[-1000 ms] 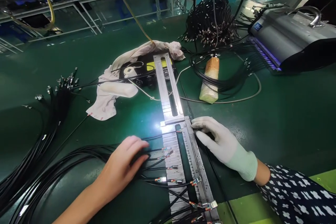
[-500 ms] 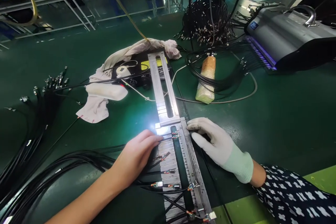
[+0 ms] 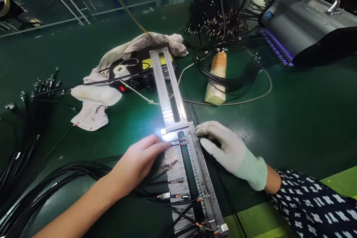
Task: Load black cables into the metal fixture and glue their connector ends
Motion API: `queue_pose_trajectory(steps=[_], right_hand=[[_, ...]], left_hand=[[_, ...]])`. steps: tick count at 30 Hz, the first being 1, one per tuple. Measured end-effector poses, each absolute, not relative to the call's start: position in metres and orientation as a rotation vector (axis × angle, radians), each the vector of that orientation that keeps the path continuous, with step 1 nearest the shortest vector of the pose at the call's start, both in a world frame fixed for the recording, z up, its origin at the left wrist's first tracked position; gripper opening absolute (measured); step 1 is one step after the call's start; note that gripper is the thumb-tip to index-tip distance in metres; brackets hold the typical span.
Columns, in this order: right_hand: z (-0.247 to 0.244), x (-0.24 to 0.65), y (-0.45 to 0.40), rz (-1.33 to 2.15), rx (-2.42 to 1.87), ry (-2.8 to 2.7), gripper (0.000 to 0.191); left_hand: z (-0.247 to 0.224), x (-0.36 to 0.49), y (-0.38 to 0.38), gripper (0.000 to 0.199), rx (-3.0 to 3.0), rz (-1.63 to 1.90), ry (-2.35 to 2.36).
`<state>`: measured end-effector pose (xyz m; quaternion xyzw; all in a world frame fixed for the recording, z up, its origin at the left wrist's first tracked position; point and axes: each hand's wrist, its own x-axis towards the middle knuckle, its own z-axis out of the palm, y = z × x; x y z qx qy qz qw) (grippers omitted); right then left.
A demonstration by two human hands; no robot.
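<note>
My left hand (image 3: 141, 161) is bare, its thumb and fingers closed on a thin black cable (image 3: 175, 144). The cable's wired end, with a small connector (image 3: 183, 142), lies across a slotted metal fixture (image 3: 173, 171). My right hand (image 3: 227, 150) wears a white glove with a pale green cuff. Its fingertips touch the fixture's right-hand rail (image 3: 198, 160), and thumb and fingers are apart. Several more cable ends lie over the fixture nearer to me, among them one with a white connector (image 3: 164, 195). A bright light glows beside my left fingertips.
Black cable bundles (image 3: 83, 169) run along the left. Behind the fixture are a black control box (image 3: 134, 78), a cloth (image 3: 93, 115) and a wrapped block (image 3: 216, 81). A grey machine (image 3: 304, 29) with purple light and a cable heap (image 3: 216, 11) stand farther back.
The whole view has shifted slightly, so things sit a little farther left and higher. Both hands keep their places at the fixture, the left one still on the cable.
</note>
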<state>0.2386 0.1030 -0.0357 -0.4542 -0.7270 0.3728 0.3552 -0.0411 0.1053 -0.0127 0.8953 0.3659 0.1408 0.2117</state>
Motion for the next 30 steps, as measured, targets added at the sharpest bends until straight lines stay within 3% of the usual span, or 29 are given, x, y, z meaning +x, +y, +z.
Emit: queue_pose_trajectory(steps=[5,9,17,20,25,30], right_hand=[[-0.037,0.241,0.099,0.909,-1.166,-2.0,0.025],[-0.04,0.242,0.098,0.768,-1.073,-2.186,0.039],[-0.04,0.242,0.095,0.721,-1.081,-2.228,0.038],[-0.039,0.245,0.088,0.708,-1.1,-2.235,0.036],[-0.038,0.245,0.084,0.74,-1.133,-2.191,0.031],[-0.037,0.243,0.089,0.805,-1.18,-2.116,0.027]], left_hand=[[-0.022,-0.041,0.098,0.029,2.511,0.439,1.029],[-0.032,-0.047,0.085,0.04,2.755,0.478,1.201],[-0.027,-0.05,0.07,0.047,2.555,0.332,1.217],[-0.016,-0.06,0.062,0.037,2.327,0.354,1.254],[-0.012,-0.076,0.049,0.001,2.176,0.322,1.37],[-0.018,-0.057,0.062,0.009,2.213,0.586,1.333]])
